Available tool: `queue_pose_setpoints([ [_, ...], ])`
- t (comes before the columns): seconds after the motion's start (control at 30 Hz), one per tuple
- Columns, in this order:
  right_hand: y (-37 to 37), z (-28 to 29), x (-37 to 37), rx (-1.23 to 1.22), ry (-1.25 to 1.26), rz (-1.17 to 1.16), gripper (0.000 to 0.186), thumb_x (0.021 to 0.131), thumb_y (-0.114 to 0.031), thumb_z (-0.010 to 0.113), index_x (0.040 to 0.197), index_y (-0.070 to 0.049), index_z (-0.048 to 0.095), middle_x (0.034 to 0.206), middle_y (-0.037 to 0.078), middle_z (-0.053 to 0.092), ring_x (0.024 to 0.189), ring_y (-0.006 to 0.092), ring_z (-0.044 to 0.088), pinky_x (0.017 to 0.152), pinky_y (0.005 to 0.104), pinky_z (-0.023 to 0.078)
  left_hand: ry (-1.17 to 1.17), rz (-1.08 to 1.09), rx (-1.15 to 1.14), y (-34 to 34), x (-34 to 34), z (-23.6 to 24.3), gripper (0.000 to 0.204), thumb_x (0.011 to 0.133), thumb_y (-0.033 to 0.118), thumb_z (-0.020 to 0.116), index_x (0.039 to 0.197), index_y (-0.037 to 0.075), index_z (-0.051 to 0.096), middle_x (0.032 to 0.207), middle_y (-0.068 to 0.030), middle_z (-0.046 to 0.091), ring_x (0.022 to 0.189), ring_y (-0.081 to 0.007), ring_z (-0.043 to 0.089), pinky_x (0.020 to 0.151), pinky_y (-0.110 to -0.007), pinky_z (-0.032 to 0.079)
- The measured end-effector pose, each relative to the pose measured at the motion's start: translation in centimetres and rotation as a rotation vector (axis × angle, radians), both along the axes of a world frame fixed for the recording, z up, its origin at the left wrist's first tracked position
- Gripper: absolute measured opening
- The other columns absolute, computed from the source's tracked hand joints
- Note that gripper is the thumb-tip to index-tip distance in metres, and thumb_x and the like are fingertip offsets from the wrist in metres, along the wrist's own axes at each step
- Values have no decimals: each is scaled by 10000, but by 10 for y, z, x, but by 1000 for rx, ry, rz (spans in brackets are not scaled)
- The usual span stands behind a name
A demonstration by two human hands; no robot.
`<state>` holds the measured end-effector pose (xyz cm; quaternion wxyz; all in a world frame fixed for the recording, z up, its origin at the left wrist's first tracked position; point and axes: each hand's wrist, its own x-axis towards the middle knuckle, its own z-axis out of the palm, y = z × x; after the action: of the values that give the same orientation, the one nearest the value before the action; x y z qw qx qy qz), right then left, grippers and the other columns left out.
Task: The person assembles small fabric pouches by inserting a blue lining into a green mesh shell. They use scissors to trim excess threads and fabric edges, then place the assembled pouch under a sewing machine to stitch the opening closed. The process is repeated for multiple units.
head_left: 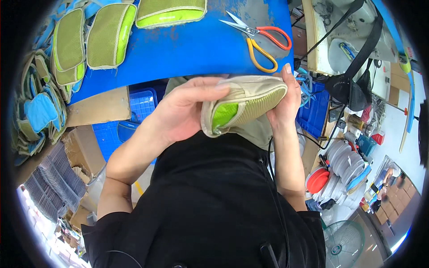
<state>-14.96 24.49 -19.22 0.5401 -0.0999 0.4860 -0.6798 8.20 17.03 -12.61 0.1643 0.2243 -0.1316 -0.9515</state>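
Observation:
A pouch [257, 107] of olive mesh with beige trim and a bright green panel is held up just off the front edge of the blue tabletop [187, 56]. My left hand [183, 105] grips its left end, thumb on top. My right hand [286, 100] is closed round the right end. Just beyond it on the tabletop lie open scissors [252, 33] with orange and yellow handles. Several similar flat green pouches [108, 35] lie along the tabletop's back and left.
A pile of blue and olive pieces [40, 102] stands left. Below are blue crates [310, 118] and cardboard boxes [85, 147]. A sewing machine [344, 49] with hanging straps is upper right; spools [339, 165] and a fan [339, 245] are lower right.

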Motion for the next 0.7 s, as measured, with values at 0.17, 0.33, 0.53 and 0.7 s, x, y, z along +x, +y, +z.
queue_pose_setpoints([
  [0.17, 0, -2, 5, 17, 51, 2, 301, 1069, -309, 536, 958, -49, 639, 800, 63, 680, 760, 171, 691, 720, 330, 567, 50, 37, -102, -9, 2, -3, 305, 1029, 202, 577, 1154, -64, 654, 1105, -132, 722, 979, -163, 705, 878, -301, 553],
  [0.33, 5, 15, -2, -82, 258, 134, 312, 1058, -269, 570, 803, -90, 586, 745, -63, 522, 709, 30, 429, 649, 225, 338, -75, 76, -397, -27, 2, 13, 253, 1054, 201, 566, 1069, -19, 690, 991, -54, 722, 860, -78, 659, 777, -245, 528],
  [0.53, -15, 76, -4, -115, 697, 380, 316, 1064, -289, 540, 873, -43, 594, 771, -67, 493, 743, 48, 420, 682, 221, 342, -103, 0, -647, -44, 0, 18, 404, 1079, 315, 552, 1098, -47, 731, 953, -22, 738, 857, -39, 628, 753, -236, 530],
  [0.7, -30, 105, 20, -126, 973, 501, 326, 1006, -285, 665, 815, -26, 610, 693, -63, 501, 663, 49, 430, 574, 261, 357, -311, -64, -823, -39, -20, 20, 383, 1082, 303, 548, 1026, -30, 727, 919, 14, 704, 833, -10, 568, 719, -218, 478],
])
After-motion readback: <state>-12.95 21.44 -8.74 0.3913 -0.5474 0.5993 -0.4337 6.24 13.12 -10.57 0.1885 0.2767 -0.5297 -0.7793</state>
